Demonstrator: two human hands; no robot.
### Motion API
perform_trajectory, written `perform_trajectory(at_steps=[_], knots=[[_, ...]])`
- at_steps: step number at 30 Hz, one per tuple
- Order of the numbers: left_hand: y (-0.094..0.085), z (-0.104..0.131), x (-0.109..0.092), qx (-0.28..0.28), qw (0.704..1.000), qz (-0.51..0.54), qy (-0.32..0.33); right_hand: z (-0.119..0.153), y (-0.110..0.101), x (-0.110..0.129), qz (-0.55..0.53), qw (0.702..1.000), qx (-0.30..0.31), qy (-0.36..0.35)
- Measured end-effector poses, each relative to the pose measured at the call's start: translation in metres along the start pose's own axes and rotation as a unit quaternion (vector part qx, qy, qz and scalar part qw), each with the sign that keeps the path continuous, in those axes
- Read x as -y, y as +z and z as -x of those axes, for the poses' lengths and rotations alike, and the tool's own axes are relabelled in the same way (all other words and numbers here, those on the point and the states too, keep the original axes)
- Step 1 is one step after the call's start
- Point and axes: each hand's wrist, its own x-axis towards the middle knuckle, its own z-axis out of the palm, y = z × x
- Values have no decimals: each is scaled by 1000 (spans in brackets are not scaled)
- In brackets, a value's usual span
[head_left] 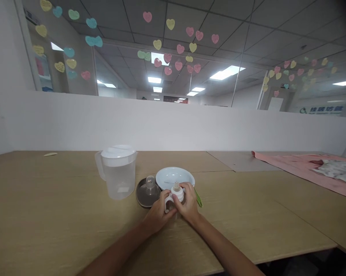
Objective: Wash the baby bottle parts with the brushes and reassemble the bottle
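A baby bottle (177, 194) with a white collar, a clear nipple and a white side handle stands upright between my hands. My left hand (158, 214) is closed around its handle and lower left side. With its fingers wrapped on the white collar, my right hand (188, 203) grips the bottle from the right. Just behind is a pale blue bowl (175, 172). To the left, a clear dome cap (150, 182) rests in a dark round tray (144, 200). A green-handled utensil (199, 198) lies partly hidden beyond my right hand.
A lidded clear pitcher (119, 176) of water stands left of the tray. Pink cloth (293, 165) with a patterned fabric (338, 170) covers the table's right side. A low white wall (167, 126) runs behind the wooden table (60, 222).
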Motion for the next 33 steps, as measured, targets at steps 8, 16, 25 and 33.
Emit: perform_trajectory(at_steps=[8, 16, 25, 33], knots=[[0, 0, 1, -1, 1000, 0, 0, 10, 8, 0, -27, 998, -36, 42], [-1, 2, -2, 1, 999, -25, -24, 4, 4, 3, -17, 999, 1, 29], [4, 2, 11, -14, 998, -57, -5, 1, 1, 9, -71, 997, 22, 39], [3, 2, 13, 10, 996, -61, 61, 8, 4, -1, -111, 991, 19, 71]])
